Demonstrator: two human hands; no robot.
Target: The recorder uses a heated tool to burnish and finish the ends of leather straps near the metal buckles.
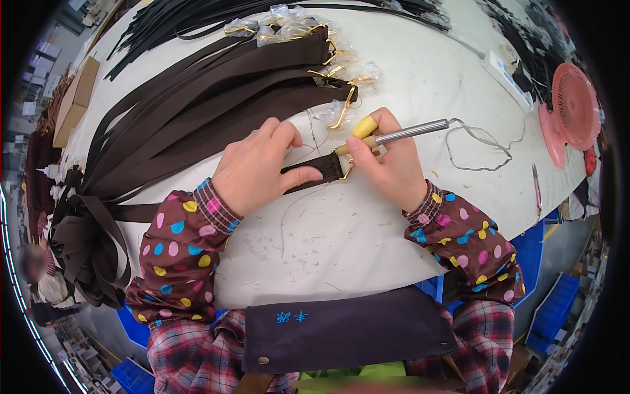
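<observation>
Treating a strap (326, 171) end: probable thread clean-up in hand

The strap lies about mid-way between the near and far edges of the surface (367, 243), its stitched end toward the right edge. A gold hook (346, 169) is fitted at that end. The left hand (254, 167) rests over the strap, fingers curled, thumb flat on the brown band; whether the hidden fingers close on it cannot be told. The right hand (392, 163) grips a pen-like tool (415, 131) between thumb and index finger, the latter in a yellow cover (365, 126). The tool's tip is at the strap's end, beside the hook; contact cannot be confirmed. A cord (482, 169) runs from its other end toward the right edge.

Loose threads (283, 226) lie around the strap. On this evidence, the step in hand is judged to be the burning-off of stray thread at the stitching. More brown straps (223, 108) spread toward the far and left edges, with film-wrapped hooks (289, 27) at their ends; their condition cannot be assessed from here.

The next move likely calls for a steady left thumb, a light pass of the tip along the stitched edge, and care to spare both band and thumb. The principal risk, in judgement, is a scorch mark should the tip linger.
</observation>
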